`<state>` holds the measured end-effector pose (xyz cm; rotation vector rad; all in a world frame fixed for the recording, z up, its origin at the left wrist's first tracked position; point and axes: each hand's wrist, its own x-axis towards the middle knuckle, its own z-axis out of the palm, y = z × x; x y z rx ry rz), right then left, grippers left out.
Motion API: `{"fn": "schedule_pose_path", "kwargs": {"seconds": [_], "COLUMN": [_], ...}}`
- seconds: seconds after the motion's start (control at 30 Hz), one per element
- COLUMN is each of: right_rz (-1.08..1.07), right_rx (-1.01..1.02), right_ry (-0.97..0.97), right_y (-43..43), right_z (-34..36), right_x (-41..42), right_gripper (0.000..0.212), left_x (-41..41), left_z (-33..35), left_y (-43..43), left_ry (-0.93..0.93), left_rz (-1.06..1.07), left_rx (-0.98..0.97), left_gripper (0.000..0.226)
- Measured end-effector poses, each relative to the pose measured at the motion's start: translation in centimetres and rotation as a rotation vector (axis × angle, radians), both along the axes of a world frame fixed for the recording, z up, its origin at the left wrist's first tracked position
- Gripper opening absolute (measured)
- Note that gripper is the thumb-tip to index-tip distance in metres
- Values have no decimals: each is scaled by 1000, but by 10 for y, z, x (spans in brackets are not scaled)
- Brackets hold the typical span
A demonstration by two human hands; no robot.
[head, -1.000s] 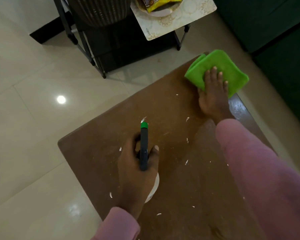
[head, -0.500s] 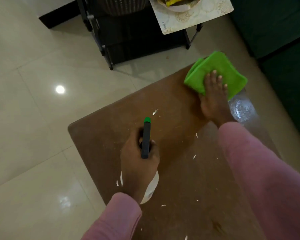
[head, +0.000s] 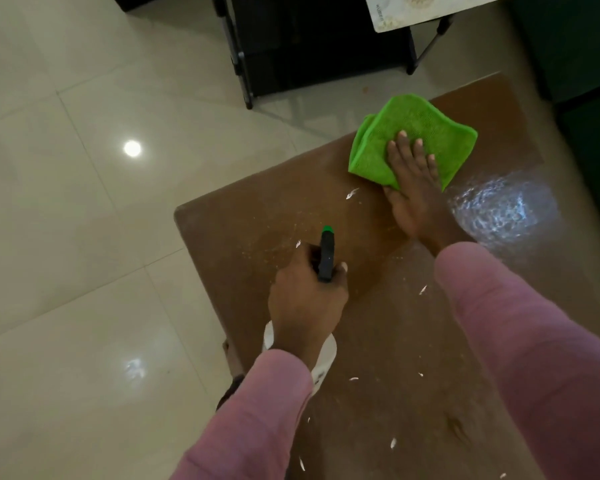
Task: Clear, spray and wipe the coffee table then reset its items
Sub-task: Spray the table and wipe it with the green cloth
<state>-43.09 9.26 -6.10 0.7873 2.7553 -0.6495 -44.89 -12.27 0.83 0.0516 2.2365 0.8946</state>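
– Cloth position first: where does the bright green folded microfibre cloth (head: 430, 133) sit?

– At the far edge of the brown wooden coffee-table surface (head: 250, 216), and its far corner seems to reach past the rim, over the pale tiled floor (head: 84, 237). The person's right hand (head: 413, 195) lies flat on its near half, fingers (head: 400, 147) straight and slightly spread. They press down rather than pinch.

– And the other hand?

– The left hand (head: 305, 299) grips the white spray bottle with the dark trigger head and green nozzle (head: 327, 254). Its fingers curl round the neck, near the surface's left edge, and the nozzle points across the wood.

– What could go wrong from here?

– The small white flecks (head: 352, 193) scattered over the wood are the likeliest trouble. A stroke toward the far rim would probably sweep them onto the floor instead of gathering them. The glistening wet patch (head: 506, 209) just right of the cloth looks unwiped, and if left it may dry in streaks. Under flat fingers alone, the cloth could bunch up or slide off the edge. A squeeze of the trigger at this angle might also wet the pink right sleeve (head: 534, 341).
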Motion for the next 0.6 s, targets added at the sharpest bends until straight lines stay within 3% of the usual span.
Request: {"fn": "schedule_pose_path", "kwargs": {"seconds": [0.33,0.4,0.53,0.6], "right_rz": [-275,-150,314,308], "right_rx": [-30,16,48,83], "right_ry": [-27,-40,-19,-29], "right_y": [-38,-73,-109,-87], "right_z": [7,7,4,1], "right_x": [-34,-35,0,7], "right_gripper": [60,63,74,77], "left_x": [-8,-10,-11,-14], "left_z": [9,9,8,9], "left_y": [-35,-51,-80,-92], "left_ry": [-14,37,110,130], "left_rz": [158,204,221,200], "left_rx": [65,55,47,48], "left_gripper": [15,11,12,11]}}
